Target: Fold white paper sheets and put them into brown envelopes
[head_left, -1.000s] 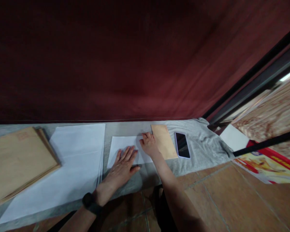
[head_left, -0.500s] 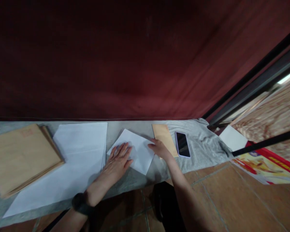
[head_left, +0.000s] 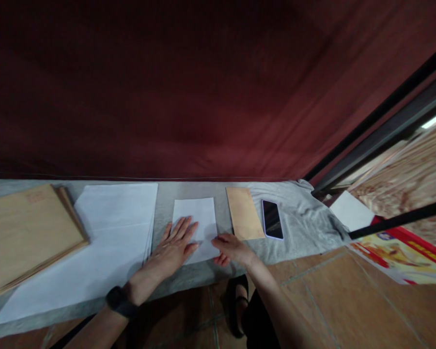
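A small white sheet of paper [head_left: 199,215], apparently folded, lies nearly square to the cloth's edge. My left hand [head_left: 177,242] rests flat on its left part with fingers spread. At the sheet's lower right edge, my right hand [head_left: 229,248] has its fingers curled and pinches the paper there; the fingers' underside is hidden. Just right of the sheet is a brown envelope [head_left: 244,213]. To the left of my left hand, large white sheets [head_left: 119,228] are stacked, partly covered by a pile of bigger brown envelopes [head_left: 29,232].
A phone [head_left: 272,219] lies right of the brown envelope on the grey cloth [head_left: 308,223]. A dark red hanging sheet [head_left: 203,97] stands behind. Black bars [head_left: 396,218] cross the right side, with a colourful printed box [head_left: 407,252] by the tiled floor [head_left: 330,291].
The white paper has turned from a slanted position to nearly straight. My right hand has moved down and slightly left along its edge; my left hand stays flat on it.
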`<state>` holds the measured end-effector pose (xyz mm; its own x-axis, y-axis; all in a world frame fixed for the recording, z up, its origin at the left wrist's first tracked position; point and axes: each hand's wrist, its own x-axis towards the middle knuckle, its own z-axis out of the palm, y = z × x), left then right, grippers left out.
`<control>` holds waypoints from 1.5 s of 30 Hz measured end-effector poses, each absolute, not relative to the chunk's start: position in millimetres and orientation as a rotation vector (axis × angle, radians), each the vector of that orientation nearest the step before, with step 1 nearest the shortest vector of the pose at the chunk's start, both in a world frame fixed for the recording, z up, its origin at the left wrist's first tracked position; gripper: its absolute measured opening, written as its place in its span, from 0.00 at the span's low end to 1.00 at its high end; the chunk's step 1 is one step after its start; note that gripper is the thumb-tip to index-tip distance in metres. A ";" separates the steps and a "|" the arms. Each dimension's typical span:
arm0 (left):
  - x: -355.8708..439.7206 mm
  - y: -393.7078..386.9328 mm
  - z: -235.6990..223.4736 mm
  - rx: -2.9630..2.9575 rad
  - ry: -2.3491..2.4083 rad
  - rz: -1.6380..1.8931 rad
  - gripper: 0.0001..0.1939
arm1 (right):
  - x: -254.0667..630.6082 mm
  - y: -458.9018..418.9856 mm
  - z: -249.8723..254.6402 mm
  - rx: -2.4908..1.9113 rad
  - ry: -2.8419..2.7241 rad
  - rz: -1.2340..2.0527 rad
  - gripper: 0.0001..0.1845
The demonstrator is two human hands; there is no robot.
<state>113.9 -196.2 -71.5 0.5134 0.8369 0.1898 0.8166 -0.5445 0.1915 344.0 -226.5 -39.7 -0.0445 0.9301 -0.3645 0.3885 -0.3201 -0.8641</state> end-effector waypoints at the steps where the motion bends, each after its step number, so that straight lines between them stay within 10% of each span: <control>1: 115.8 -197.0 -71.2 2.674 1.469 0.400 0.29 | 347.2 -225.9 -36.2 -1.761 -1.423 1.310 0.14; 7: 132.4 -205.9 -64.2 2.739 1.357 0.489 0.31 | 338.6 -212.3 -12.6 -1.799 -1.873 0.585 0.15; 12: 143.8 -223.1 -72.2 2.737 1.199 0.477 0.28 | 308.9 -193.1 -24.7 -1.299 -2.287 0.632 0.24; 34: 119.1 -248.4 -29.8 2.577 0.751 0.359 0.25 | 302.9 -142.5 -61.4 -1.814 -2.157 0.010 0.30; 45: 105.0 -176.3 -48.7 2.464 1.553 0.690 0.29 | 292.2 -212.4 -64.2 -1.618 -2.317 -0.002 0.33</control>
<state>105.0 -176.3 -48.7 0.3586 0.8836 0.3010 0.8155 -0.4535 0.3596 292.2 -212.4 -64.2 -0.3112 0.9154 0.2554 0.9159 0.3606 -0.1765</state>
